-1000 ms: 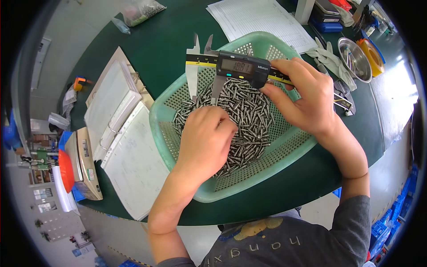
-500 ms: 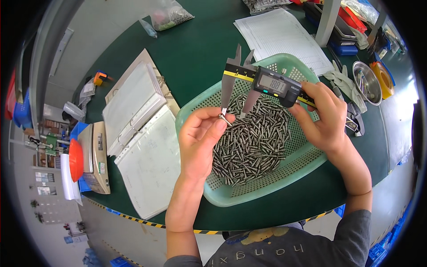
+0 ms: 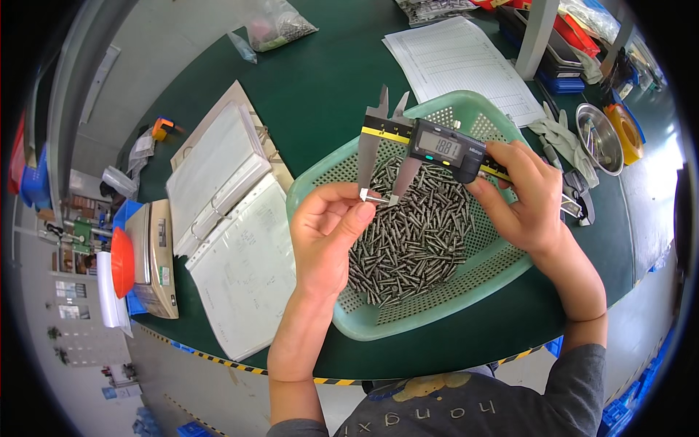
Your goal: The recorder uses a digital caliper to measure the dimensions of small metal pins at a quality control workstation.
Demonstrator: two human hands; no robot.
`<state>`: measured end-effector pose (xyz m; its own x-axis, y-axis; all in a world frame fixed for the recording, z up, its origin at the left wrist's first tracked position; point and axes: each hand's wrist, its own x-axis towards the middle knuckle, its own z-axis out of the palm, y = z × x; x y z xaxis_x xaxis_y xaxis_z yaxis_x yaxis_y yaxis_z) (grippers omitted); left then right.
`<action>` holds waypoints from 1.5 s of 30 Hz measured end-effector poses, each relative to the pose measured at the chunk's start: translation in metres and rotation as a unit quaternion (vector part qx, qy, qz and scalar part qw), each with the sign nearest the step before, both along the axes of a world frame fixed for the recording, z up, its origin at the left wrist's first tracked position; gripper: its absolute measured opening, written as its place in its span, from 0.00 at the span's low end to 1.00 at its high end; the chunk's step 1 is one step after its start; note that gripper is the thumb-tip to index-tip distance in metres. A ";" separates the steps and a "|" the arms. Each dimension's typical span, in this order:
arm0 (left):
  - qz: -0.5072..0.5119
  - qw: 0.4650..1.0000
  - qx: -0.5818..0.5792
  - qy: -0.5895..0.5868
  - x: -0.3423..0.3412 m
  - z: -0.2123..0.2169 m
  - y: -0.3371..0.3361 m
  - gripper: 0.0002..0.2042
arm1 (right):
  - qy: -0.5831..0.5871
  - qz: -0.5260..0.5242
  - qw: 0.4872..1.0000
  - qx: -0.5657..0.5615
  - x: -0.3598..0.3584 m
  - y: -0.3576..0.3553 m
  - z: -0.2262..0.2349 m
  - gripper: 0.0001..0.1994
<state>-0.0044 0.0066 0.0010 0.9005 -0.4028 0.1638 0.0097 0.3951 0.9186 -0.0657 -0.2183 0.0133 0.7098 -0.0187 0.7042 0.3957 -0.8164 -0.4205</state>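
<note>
Between thumb and forefinger, my left hand pinches a small metal fastener, a slim silvery shank whose exact kind I cannot make out. My right hand grips a digital caliper by the end of its black body, the thumb underneath. The caliper's long jaws point toward me, with the fastener lying lengthwise between their tips. Below both hands stands a pale green perforated plastic basket, holding a heap of similar metal fasteners.
An open ring binder lies left of the basket, beside a scale with an orange-red pan. Behind are printed sheets and a bag of parts. Gloves and a steel bowl are at the right.
The fastener has turned from slanting to nearly level and now sits between the jaw tips. The caliper has shifted slightly left and toward me.
</note>
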 end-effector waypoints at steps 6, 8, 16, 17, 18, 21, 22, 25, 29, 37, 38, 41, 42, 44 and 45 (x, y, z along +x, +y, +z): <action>-0.011 1.000 -0.002 -0.021 -0.002 0.000 0.001 0.09 | -0.005 0.007 1.000 0.007 0.001 0.001 0.000 0.16; -0.011 1.000 -0.003 -0.019 -0.002 0.000 0.000 0.08 | -0.007 0.007 1.000 -0.002 0.001 0.001 0.000 0.15; -0.004 1.000 -0.004 -0.008 -0.001 0.001 0.000 0.08 | 0.006 0.000 1.000 -0.005 0.000 0.000 0.002 0.15; -0.006 1.000 -0.004 -0.007 -0.001 0.001 0.000 0.08 | 0.014 -0.002 1.000 -0.011 -0.001 0.000 0.003 0.14; -0.007 1.000 -0.006 -0.007 -0.002 0.002 0.000 0.08 | 0.015 -0.004 1.000 -0.011 0.000 -0.001 0.003 0.14; -0.012 1.000 -0.007 -0.008 -0.002 0.002 0.001 0.08 | -0.001 0.001 1.000 -0.023 0.001 -0.001 0.003 0.13; -0.019 1.000 -0.008 -0.008 -0.001 0.002 0.001 0.08 | -0.002 0.001 1.000 -0.020 0.000 -0.001 0.002 0.13; -0.012 1.000 0.006 -0.008 -0.003 0.002 0.000 0.08 | 0.002 -0.008 1.000 -0.026 -0.002 -0.001 0.003 0.13; -0.017 1.000 0.001 -0.002 -0.005 0.005 0.001 0.08 | 0.019 -0.016 0.999 -0.032 -0.004 0.000 0.002 0.14; 0.133 0.956 0.230 -0.120 0.009 -0.004 -0.003 0.09 | -0.013 -0.027 0.998 -0.047 0.003 -0.002 -0.002 0.15; 0.189 0.902 0.319 -0.221 0.011 -0.004 -0.006 0.10 | -0.044 -0.034 0.998 -0.036 0.005 -0.005 -0.004 0.15; 0.129 0.873 0.361 -0.303 0.003 -0.001 -0.012 0.09 | -0.044 -0.041 0.998 -0.024 0.005 -0.006 -0.006 0.14; 0.053 0.836 0.394 -0.379 0.003 -0.001 -0.012 0.08 | -0.040 -0.041 0.998 -0.016 0.005 -0.006 -0.005 0.14; -0.023 0.789 0.442 -0.426 -0.003 0.003 -0.015 0.08 | -0.043 -0.033 0.998 -0.014 0.006 -0.005 -0.006 0.14; -0.096 0.732 0.485 -0.469 -0.006 0.004 -0.016 0.09 | -0.048 -0.024 0.998 -0.012 0.006 -0.005 -0.007 0.14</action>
